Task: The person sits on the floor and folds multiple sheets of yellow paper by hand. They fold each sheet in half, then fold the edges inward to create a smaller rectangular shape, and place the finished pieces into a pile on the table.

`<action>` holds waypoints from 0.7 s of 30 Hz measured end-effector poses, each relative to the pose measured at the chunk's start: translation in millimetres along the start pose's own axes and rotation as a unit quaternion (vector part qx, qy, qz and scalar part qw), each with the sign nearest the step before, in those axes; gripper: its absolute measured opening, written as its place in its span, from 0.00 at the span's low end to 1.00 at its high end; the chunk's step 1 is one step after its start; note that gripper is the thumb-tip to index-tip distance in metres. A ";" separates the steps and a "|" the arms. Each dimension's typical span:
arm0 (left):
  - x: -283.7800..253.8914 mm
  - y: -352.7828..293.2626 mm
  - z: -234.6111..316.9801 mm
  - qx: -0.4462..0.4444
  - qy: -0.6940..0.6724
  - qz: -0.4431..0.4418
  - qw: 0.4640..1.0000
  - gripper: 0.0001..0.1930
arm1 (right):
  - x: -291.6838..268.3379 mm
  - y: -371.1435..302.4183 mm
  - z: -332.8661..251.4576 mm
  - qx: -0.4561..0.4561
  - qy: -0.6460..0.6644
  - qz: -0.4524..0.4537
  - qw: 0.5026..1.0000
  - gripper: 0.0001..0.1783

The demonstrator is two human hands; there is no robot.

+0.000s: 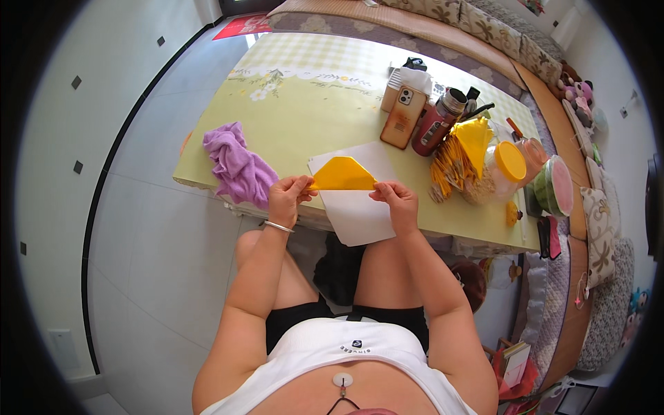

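Note:
Between my two hands a folded piece of yellow paper (344, 174) is stretched out, its top corners slanting in and its lower edge straight. My left hand (287, 196) pinches the left corner between thumb and fingers. At the right corner, my right hand (399, 204) grips it the same way. Under the yellow paper, white sheets (360, 216) lie on the table and stick out past its near edge. A crumpled purple cloth (237, 166) rests just left of my left hand.
On the table (311, 124), to the right, stand a phone (406, 117), a dark red thermos (439, 124), a bundle of yellow folded pieces (456, 159), a yellow-lidded jar (499, 169) and a tub with a pink lid (555, 187). A cushioned sofa (415, 21) runs behind and along the right.

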State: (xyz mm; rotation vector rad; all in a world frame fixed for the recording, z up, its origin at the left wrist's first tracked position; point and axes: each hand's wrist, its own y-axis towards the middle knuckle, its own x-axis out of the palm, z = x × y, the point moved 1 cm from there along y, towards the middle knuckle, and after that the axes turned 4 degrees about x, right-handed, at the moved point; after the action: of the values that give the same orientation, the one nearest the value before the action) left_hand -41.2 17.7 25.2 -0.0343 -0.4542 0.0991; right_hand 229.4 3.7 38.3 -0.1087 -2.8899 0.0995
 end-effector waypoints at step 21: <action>53.7 -34.4 16.7 0.088 0.105 -0.118 0.984 0.10 | -42.4 -74.7 -68.3 0.159 0.110 -0.041 0.980 0.18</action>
State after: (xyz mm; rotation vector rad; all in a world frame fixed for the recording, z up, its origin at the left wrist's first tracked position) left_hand 2.5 -10.8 65.6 0.1817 -0.2353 -0.0967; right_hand 282.4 -70.1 99.8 0.0539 -2.6142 0.4994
